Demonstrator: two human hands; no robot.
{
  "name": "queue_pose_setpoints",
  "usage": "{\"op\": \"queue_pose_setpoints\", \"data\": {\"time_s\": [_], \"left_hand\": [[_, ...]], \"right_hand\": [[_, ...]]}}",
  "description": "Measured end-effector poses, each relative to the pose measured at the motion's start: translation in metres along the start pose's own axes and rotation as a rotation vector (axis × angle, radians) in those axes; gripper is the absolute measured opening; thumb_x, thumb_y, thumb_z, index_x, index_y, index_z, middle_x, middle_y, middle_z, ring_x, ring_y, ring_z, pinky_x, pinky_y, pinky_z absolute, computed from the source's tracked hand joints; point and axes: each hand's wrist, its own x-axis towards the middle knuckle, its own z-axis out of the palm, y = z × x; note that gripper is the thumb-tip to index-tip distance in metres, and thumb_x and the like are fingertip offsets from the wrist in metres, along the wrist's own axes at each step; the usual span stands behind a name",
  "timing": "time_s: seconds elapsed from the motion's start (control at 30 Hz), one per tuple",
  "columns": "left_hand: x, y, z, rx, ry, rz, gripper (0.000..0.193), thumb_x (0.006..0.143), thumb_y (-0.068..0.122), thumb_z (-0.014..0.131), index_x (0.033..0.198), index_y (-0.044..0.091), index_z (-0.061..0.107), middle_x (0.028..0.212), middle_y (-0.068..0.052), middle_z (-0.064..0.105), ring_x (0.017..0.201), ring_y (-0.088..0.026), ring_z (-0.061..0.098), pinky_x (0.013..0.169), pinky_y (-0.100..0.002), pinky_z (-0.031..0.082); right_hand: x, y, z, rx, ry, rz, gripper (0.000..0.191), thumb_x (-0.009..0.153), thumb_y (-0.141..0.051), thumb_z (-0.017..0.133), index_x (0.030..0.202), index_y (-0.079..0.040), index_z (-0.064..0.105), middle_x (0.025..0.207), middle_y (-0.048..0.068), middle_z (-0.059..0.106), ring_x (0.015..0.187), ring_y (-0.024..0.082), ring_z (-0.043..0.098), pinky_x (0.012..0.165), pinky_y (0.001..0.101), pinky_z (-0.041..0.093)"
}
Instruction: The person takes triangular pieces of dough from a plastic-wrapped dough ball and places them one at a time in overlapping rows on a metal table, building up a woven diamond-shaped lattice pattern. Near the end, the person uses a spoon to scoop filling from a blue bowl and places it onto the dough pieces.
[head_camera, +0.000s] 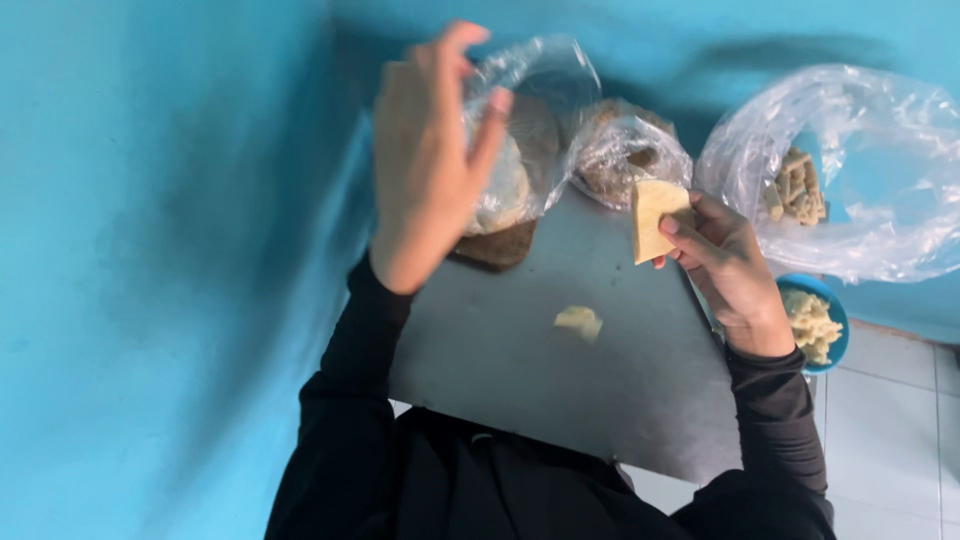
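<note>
Bright turquoise walls (170, 260) are filling most of the view, meeting in a corner where the paint is falling into soft shadow. A plain grey metal counter (600, 370) is standing against that corner, its flat top catching a dull, even sheen from the room's light. To the right of the counter, a floor of pale tiles (890, 430) is showing, with thin darker grout lines running between the squares. The light is looking diffuse and cool, casting only faint, blurred shadows on the painted wall above the counter.
</note>
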Motion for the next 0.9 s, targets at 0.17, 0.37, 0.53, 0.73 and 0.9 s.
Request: {"op": "queue_pose_setpoints", "data": {"time_s": [0.17, 0.37, 0.53, 0.73, 0.9], "left_hand": [[-0.026, 0.047, 0.019, -0.079, -0.066, 0.072, 0.041, 0.107, 0.019, 0.074, 0.138, 0.011, 0.05, 0.128, -0.011, 0.051, 0.108, -0.028, 0.053, 0.097, -0.041, 0.045], [-0.092, 0.015, 0.062, -0.296, 0.329, 0.054, 0.06, 0.1, 0.019, 0.075, 0.144, 0.009, 0.036, 0.147, -0.012, 0.037, 0.131, -0.029, 0.041, 0.112, -0.042, 0.038], [-0.152, -0.01, 0.078, -0.149, 0.208, -0.228, 0.08, 0.1, 0.022, 0.074, 0.156, 0.002, 0.021, 0.157, -0.022, 0.02, 0.144, -0.04, 0.026, 0.12, -0.052, 0.023], [-0.139, -0.026, 0.091, 0.117, -0.154, -0.166, 0.086, 0.097, 0.027, 0.075, 0.157, -0.004, 0.022, 0.161, -0.037, 0.014, 0.153, -0.057, 0.013, 0.123, -0.068, 0.014], [-0.094, -0.044, 0.104, 0.215, -0.098, 0.015, 0.07, 0.097, 0.032, 0.076, 0.147, -0.006, 0.045, 0.149, -0.035, 0.031, 0.148, -0.063, 0.016, 0.122, -0.074, 0.014]], "right_hand": [[-0.012, 0.021, -0.012, 0.062, 0.008, 0.001, 0.03, 0.099, -0.006, 0.064, 0.127, 0.004, 0.059, 0.114, 0.009, 0.069, 0.1, 0.013, 0.067, 0.089, 0.0284, 0.054], [-0.011, 0.04, -0.003, 0.066, -0.13, 0.018, 0.029, 0.093, -0.01, 0.054, 0.117, 0.006, 0.061, 0.108, 0.013, 0.07, 0.101, 0.019, 0.07, 0.092, 0.0314, 0.056], [0.022, 0.042, 0.021, -0.243, -0.139, -0.151, 0.046, 0.092, -0.012, 0.05, 0.134, 0.004, 0.059, 0.122, 0.006, 0.063, 0.108, 0.014, 0.061, 0.094, 0.0288, 0.047], [0.111, 0.042, 0.047, -0.817, -0.357, -0.307, 0.042, 0.096, -0.026, 0.069, 0.127, 0.0, 0.059, 0.096, 0.012, 0.07, 0.085, 0.022, 0.067, 0.079, 0.037, 0.052], [0.119, 0.039, 0.077, -0.975, -0.46, -0.397, 0.042, 0.088, -0.021, 0.065, 0.126, -0.007, 0.075, 0.075, 0.018, 0.065, 0.063, 0.031, 0.063, 0.064, 0.0413, 0.05]]}}
